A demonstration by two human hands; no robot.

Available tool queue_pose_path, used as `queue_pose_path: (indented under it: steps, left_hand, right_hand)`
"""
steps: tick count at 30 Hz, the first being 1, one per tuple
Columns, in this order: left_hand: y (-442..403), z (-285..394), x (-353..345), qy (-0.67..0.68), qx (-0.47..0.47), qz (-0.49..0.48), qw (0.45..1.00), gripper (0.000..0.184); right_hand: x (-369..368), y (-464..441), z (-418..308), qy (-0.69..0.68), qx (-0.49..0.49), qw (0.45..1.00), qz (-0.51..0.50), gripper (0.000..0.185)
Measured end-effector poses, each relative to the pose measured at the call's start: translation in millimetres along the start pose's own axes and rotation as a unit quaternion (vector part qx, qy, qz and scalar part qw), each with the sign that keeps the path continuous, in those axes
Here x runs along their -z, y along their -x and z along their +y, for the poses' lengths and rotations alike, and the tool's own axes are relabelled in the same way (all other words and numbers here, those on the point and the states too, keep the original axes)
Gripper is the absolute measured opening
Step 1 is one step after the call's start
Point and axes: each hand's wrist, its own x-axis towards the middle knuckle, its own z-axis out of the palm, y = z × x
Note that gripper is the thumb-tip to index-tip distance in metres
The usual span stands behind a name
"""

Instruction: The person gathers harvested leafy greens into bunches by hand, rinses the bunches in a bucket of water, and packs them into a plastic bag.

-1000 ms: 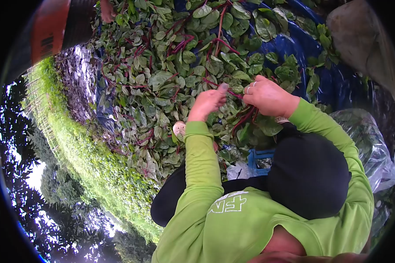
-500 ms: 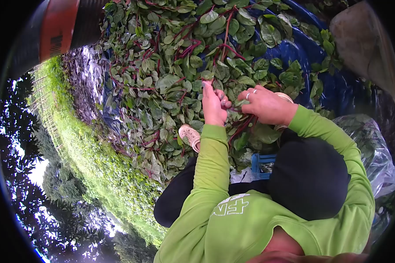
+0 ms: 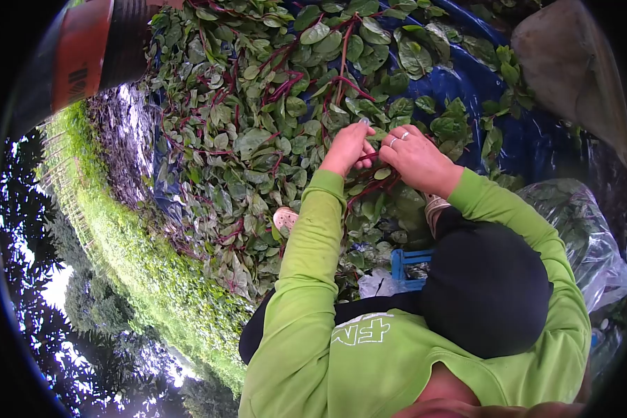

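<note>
In the head view my left hand [image 3: 350,148] is closed in a pinch at a green leaf and red stem. My right hand [image 3: 419,159], with rings on a finger, grips a red-stemmed Malabar spinach vine [image 3: 376,185] close beside it, and part of the stem hangs below the fingers. The two hands nearly meet, and the fingers partly hide what they hold. Beneath and around them lies a wide heap of cut Malabar spinach [image 3: 251,143], green leaves on dark red stems.
Blue plastic sheeting [image 3: 453,90] lies beneath the heap. A blue crate [image 3: 408,266] stands close to my legs, a clear plastic bag [image 3: 571,216] of leaves at right. A dark container with an orange band [image 3: 82,56] is at upper left, a pale sack-like object [image 3: 571,76] at upper right.
My left hand has moved right and closer to my right hand, which has turned and risen slightly. The view has shifted a little, so the heap appears further left.
</note>
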Motion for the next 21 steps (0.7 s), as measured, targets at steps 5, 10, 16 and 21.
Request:
queue_pose_path:
  steps: [5,10,16,21]
  left_hand:
    - [-52.0,-8.3,43.4,-0.426,-0.340,0.493,0.678,0.025]
    - [-39.0,1.5,70.4,-0.388,-0.188,0.401,0.808,0.021]
    - [23.4,-12.0,56.8,-0.361,-0.325,0.354,0.800,0.019]
    - [67.3,-11.6,36.4,-0.372,-0.356,0.259,0.817,0.013]
  right_hand:
    - [0.5,0.6,-2.2,0.001,0.022,0.999,-0.035,0.009]
    - [-5.7,4.8,-1.7,-0.023,0.022,0.999,0.033,0.017]
    - [4.2,-16.3,-2.0,0.004,0.013,0.987,0.161,0.025]
    - [-11.8,-13.9,9.9,-0.068,-0.067,0.991,0.090,0.024]
